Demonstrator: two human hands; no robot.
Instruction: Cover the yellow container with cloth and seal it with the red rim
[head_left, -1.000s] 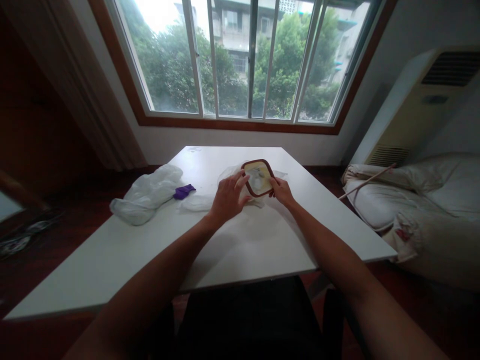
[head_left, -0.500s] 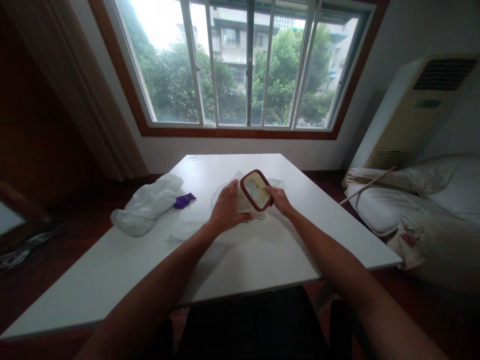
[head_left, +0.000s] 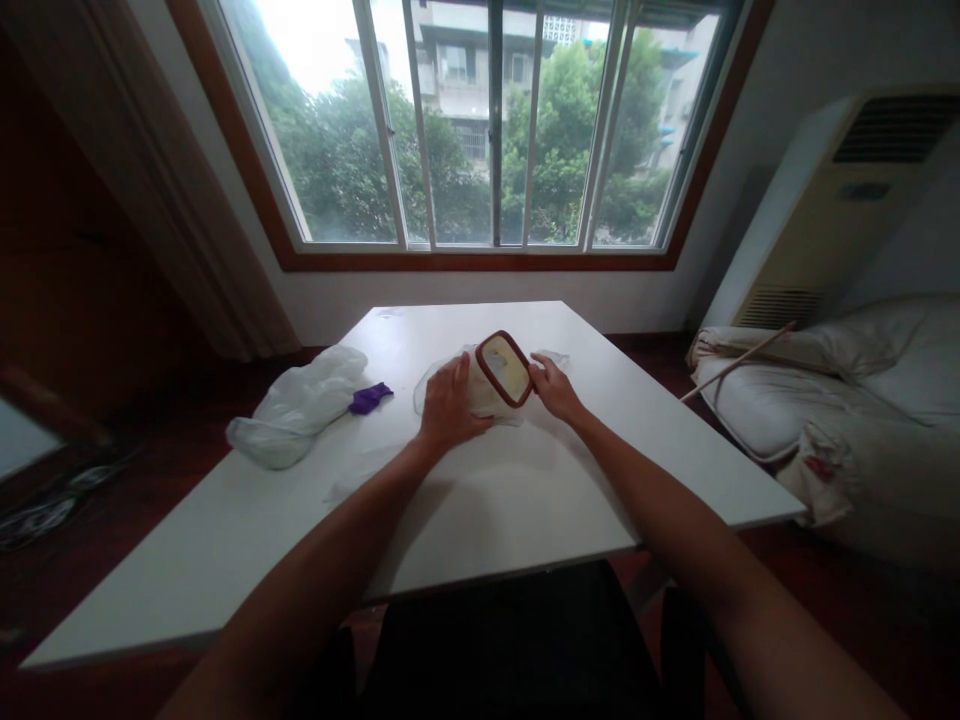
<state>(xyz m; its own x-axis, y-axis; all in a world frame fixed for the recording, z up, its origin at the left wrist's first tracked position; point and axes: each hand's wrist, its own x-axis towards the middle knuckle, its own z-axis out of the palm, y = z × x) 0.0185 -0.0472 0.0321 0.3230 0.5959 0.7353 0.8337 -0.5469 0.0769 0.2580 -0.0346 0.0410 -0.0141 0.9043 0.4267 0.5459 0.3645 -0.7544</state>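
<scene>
A box-shaped container (head_left: 514, 366) with a brown rim and a cream inside is held tilted above the middle of the white table (head_left: 510, 510). Its mouth faces me, with a whitish patch inside. My left hand (head_left: 450, 402) wraps around its left side, thumb low and fingers up. At the right edge of the rim, the bent fingers of my right hand (head_left: 553, 385) touch the container; their tips are partly hidden. Thin clear plastic (head_left: 429, 385) lies around and under the container, partly behind my left hand.
On the left of the table lies a crumpled white plastic bag (head_left: 304, 405) beside a small purple cloth-like piece (head_left: 370, 398). More clear film (head_left: 356, 475) lies near my left forearm. A thin stick (head_left: 739, 362) leans at the right by a padded white seat (head_left: 757, 395).
The container has shifted slightly left and up. My right hand's fingers have slid from over the rim toward its outer right edge. My left hand stays around the side.
</scene>
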